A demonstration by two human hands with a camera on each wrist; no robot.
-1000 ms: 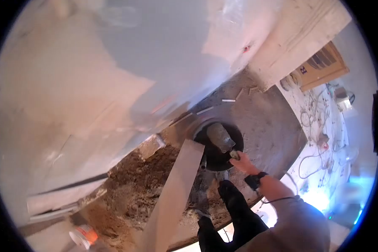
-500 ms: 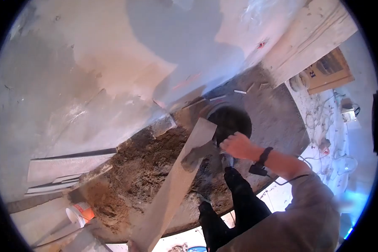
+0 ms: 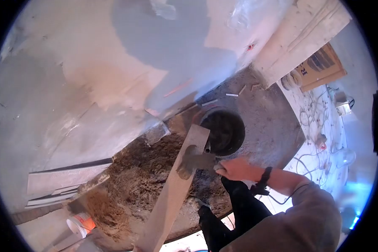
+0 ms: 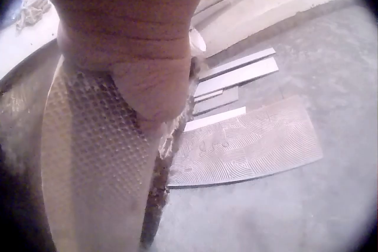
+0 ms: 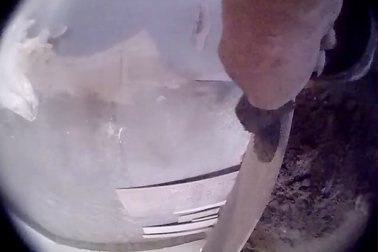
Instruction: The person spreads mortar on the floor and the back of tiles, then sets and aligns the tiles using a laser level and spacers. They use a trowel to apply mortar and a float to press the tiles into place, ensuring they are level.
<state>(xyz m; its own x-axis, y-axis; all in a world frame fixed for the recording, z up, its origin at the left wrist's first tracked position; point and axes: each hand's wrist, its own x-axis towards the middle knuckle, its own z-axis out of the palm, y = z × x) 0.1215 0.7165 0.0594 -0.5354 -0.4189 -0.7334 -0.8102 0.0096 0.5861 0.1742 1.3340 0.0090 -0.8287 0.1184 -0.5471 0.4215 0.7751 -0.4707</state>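
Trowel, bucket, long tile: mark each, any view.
Trowel [image 3: 203, 162]: head view, on the blade.
Bucket [image 3: 238, 136]: head view, on the inner wall, right of the picture.
Long tile [image 4: 100, 157]: left wrist view, on the grid-textured face.

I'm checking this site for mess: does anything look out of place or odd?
Small strips lie scattered at mixed angles beyond the dark bucket, and crumbly-looking brown material spreads unevenly beside the long panel; both look untidy.

The right hand [image 3: 236, 169] hides part of the trowel [image 3: 197, 162].
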